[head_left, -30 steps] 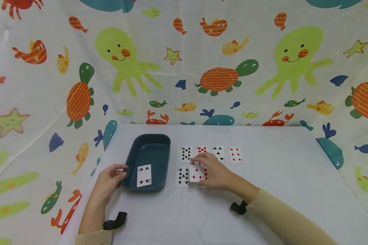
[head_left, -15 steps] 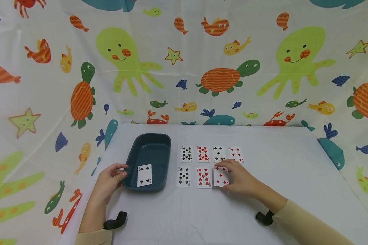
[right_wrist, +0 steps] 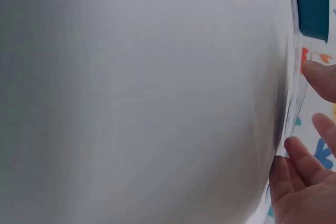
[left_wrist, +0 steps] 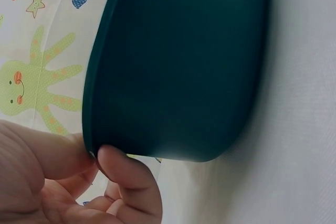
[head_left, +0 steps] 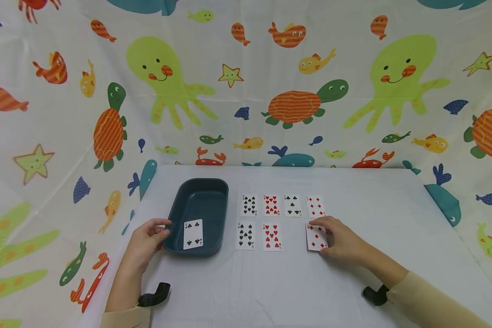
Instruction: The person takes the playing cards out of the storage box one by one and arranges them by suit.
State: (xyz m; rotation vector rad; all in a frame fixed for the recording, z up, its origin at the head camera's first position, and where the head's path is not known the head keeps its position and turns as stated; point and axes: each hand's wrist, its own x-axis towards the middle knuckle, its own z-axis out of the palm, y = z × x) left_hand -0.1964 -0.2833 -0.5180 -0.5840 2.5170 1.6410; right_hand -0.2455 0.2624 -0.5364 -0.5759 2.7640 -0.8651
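My right hand (head_left: 344,242) pinches a playing card with red diamonds (head_left: 314,238) by its far and near edges, face up, close over the table. It is just below another diamonds card (head_left: 315,206) in the back row. In the right wrist view the held card shows nearly edge-on between thumb (right_wrist: 321,77) and fingers (right_wrist: 283,174). My left hand (head_left: 146,239) grips the left rim of a dark teal tray (head_left: 205,205) between thumb and fingers. A clubs card (head_left: 193,234) lies face up in the tray, toward its near end.
Back row, from the left: a spades card (head_left: 249,206), a hearts card (head_left: 271,206) and a clubs card (head_left: 292,206). The front row has a spades card (head_left: 245,237) and a hearts card (head_left: 272,237). A sea-animal curtain (head_left: 246,91) hangs behind the white table (head_left: 270,291).
My right hand has moved right with the diamonds card, from over the front-row hearts card to below the last back-row card. My left hand has stayed at the tray rim.
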